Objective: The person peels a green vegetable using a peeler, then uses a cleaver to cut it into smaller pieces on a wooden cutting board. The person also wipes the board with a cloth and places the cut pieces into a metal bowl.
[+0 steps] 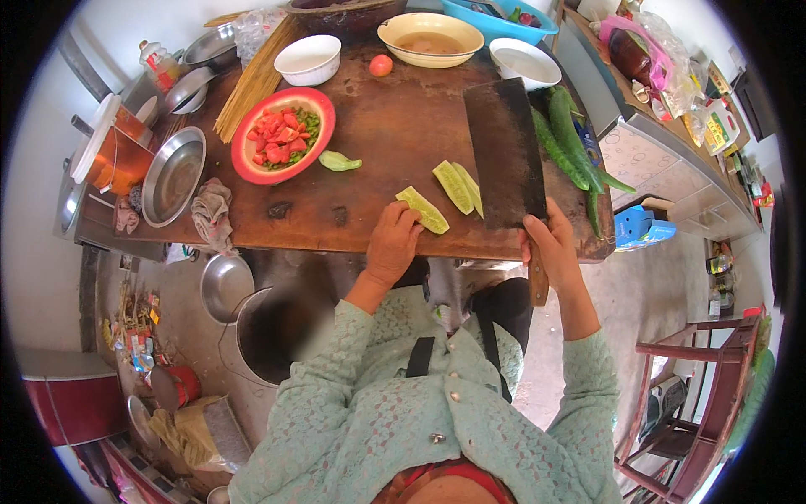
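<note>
My right hand (554, 248) is closed round the wooden handle of a large cleaver (505, 155). Its dark, broad blade points away from me over the table's right half. At the table's front edge, the fingers of my left hand (390, 244) grip the near end of a lengthwise-cut cucumber piece (424, 210), its pale seedy face upward. Two more cut cucumber pieces (453, 186) lie just beyond it, the right one partly under the blade. Whole green cucumbers (571, 134) rest to the right of the cleaver.
On the brown wooden table (386, 126) stands a red-rimmed plate (243, 155) of chopped tomato and green pieces. A pale green vegetable piece (338, 160) lies beside it. White bowls (308, 60), a cream basin (430, 40) and a small tomato (380, 65) are farther back. A bucket (260, 336) stands below.
</note>
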Demonstrator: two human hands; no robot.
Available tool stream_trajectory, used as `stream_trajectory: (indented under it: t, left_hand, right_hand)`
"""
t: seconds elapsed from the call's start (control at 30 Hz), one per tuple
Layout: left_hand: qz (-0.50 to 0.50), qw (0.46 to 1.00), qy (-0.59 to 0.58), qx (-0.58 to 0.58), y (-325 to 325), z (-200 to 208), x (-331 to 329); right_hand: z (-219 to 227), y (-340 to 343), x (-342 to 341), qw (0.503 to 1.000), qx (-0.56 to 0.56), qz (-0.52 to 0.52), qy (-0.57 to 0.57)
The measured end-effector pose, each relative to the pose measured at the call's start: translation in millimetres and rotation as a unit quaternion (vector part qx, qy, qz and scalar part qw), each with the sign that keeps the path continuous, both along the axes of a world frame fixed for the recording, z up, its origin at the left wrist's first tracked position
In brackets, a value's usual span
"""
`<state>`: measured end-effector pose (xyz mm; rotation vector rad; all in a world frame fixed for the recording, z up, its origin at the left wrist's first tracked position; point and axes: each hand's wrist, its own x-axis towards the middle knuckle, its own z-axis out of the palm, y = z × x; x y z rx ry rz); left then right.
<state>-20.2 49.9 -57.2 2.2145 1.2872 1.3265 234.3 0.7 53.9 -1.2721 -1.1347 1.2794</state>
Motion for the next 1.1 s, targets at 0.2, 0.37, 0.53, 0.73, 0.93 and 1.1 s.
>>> stream_trajectory:
  t: [0.2, 0.37, 0.53, 0.73, 0.93, 1.1]
  left_hand:
    - [0.004, 0.999, -0.051, 0.005, 2.1, 2.2, -6.0]
    - [0.041, 0.992, -0.1, -0.064, 10.6, 16.7, -23.7]
    - [0.169, 0.985, 0.007, -0.023, 45.3, 25.8, -61.6]
    - [0.183, 0.968, 0.161, -0.055, 82.7, 21.0, -82.5]
    - [0.193, 0.962, 0.187, -0.046, 94.1, 14.9, -87.2]
    - [0.114, 0.978, 0.167, -0.056, 74.1, 26.6, -78.0]
  right_hand:
    - [-0.3, -21.3, 1.6, 0.999, -0.016, -0.028, 0.0]
    - [-8.5, -41.7, 3.5, 0.999, -0.039, -0.02, -0.003]
    - [-10.4, -57.8, -1.1, 0.995, -0.078, 0.042, -0.036]
    - [-20.8, -67.7, -14.3, 0.977, -0.142, 0.139, -0.081]
    - [-18.0, -58.2, -24.6, 0.962, -0.141, 0.184, -0.142]
    - [-15.8, -51.4, -23.6, 0.959, -0.126, 0.151, -0.204]
